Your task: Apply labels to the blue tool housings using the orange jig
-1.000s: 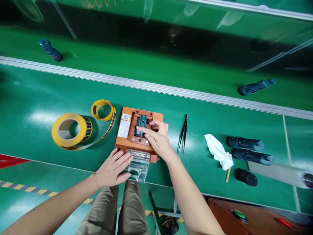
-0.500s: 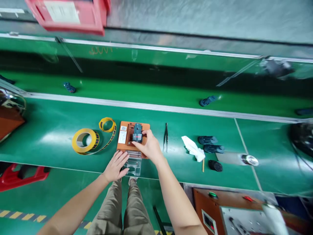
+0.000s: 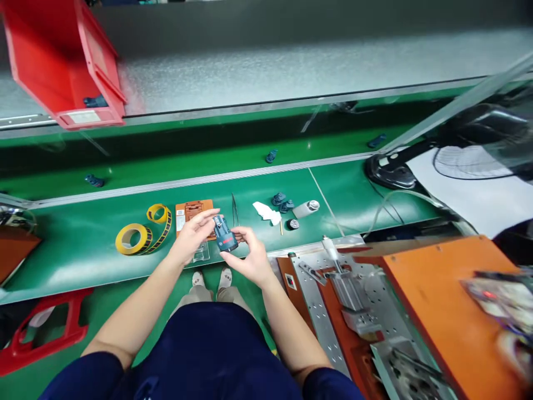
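A dark blue battery pack (image 3: 225,234) with red lettering is held up over the bench's front edge, tilted. My right hand (image 3: 252,258) grips its wide lower end between thumb and fingers. At its narrow upper end, the fingers and thumb of my left hand (image 3: 192,236) close around it. Behind my hands lies an orange fixture (image 3: 194,208) with a label and a recess, partly covered by my left hand. The clear hinged cover (image 3: 202,253) hangs at its front. Tweezers (image 3: 235,208) lie just right of the fixture.
Left on the bench are a yellow label roll (image 3: 125,241) and a smaller yellow roll (image 3: 157,211). To the right lie a white cloth (image 3: 266,212), two battery packs (image 3: 286,206), a black cap (image 3: 293,224) and a bottle (image 3: 306,209). A metal press fixture (image 3: 347,289) stands front right.
The battery pack has been lifted out of the orange fixture and brought toward me. My left hand has moved from the clear cover to the pack. The view has swung right.
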{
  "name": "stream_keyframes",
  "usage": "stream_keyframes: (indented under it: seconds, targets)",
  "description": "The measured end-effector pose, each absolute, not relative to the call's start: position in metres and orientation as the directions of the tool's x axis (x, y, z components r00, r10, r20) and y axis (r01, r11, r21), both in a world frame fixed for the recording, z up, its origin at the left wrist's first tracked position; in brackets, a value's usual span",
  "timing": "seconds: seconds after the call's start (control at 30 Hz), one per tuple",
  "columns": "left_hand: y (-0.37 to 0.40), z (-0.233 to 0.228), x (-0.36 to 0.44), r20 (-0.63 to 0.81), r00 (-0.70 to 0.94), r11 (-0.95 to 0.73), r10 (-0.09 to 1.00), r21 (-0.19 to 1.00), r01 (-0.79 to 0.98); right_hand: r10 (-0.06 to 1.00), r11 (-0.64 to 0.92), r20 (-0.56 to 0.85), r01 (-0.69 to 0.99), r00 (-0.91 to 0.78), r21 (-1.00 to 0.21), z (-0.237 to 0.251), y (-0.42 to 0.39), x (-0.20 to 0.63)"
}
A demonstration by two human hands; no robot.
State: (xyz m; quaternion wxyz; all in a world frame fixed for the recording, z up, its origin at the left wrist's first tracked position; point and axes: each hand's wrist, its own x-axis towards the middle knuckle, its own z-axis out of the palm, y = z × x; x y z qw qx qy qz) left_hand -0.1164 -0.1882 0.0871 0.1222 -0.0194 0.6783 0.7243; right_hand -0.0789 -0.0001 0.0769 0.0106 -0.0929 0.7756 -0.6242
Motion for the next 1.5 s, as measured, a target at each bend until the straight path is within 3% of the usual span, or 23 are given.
stream_keyframes:
  seconds: [0.07, 0.27, 0.4, 0.57, 0.73, 0.8, 0.87, 0.93, 0.97, 1.23, 1.37, 1.5]
  targets:
    - [-0.170, 0.110, -0.120, -0.207, -0.942, -0.097, 0.265, 0.966, -0.240, -0.131, 0.194, 0.126, -0.150, -0.983, -0.969, 0.089, 0.012, -0.069]
    - [-0.127, 0.131, -0.113, -0.104, -0.954, -0.156, 0.281, 0.976, -0.152, -0.075, 0.033, 0.078, -0.081, -0.994, -0.996, 0.110, 0.049, -0.052]
    - [-0.106, 0.136, -0.111, -0.018, -0.939, -0.147, 0.344, 0.986, -0.073, -0.060, -0.027, -0.043, 0.045, -0.997, -0.999, 0.116, 0.061, -0.046]
    - [-0.096, 0.137, -0.118, -0.054, -0.874, -0.243, 0.483, 0.951, -0.193, 0.057, -0.156, -0.142, 0.132, -0.988, -0.979, 0.123, 0.053, -0.039]
    - [-0.099, 0.137, -0.126, -0.054, -0.846, -0.286, 0.531, 0.928, -0.239, 0.161, -0.348, -0.203, 0.137, -0.966, -0.927, 0.132, 0.030, -0.037]
    - [-0.100, 0.137, -0.128, -0.027, -0.862, -0.280, 0.505, 0.940, -0.193, 0.094, -0.495, -0.266, 0.186, -0.959, -0.848, 0.136, 0.019, -0.039]
    - [-0.100, 0.139, -0.129, 0.025, -0.896, -0.261, 0.443, 0.960, -0.102, -0.065, -0.629, -0.335, 0.300, -0.940, -0.717, 0.140, 0.007, -0.042]
    - [-0.102, 0.141, -0.132, 0.067, -0.922, -0.226, 0.382, 0.974, -0.023, -0.199, -0.687, -0.359, 0.391, -0.912, -0.613, 0.143, -0.004, -0.044]
    - [-0.104, 0.142, -0.133, 0.072, -0.928, -0.204, 0.366, 0.979, -0.004, -0.218, -0.699, -0.356, 0.400, -0.909, -0.593, 0.144, -0.009, -0.044]
    - [-0.131, 0.154, -0.143, 0.052, -0.943, 0.050, 0.328, 0.996, 0.072, -0.037, -0.617, -0.383, 0.323, -0.923, -0.717, 0.144, -0.041, -0.043]
    - [-0.139, 0.161, -0.144, 0.091, -0.948, 0.184, 0.304, 0.971, 0.152, 0.052, -0.442, -0.301, 0.248, -0.952, -0.862, 0.139, -0.049, -0.044]
    - [-0.143, 0.160, -0.143, 0.199, -0.937, 0.276, 0.286, 0.920, 0.279, 0.118, -0.170, -0.243, 0.222, -0.963, -0.960, 0.138, -0.049, -0.048]
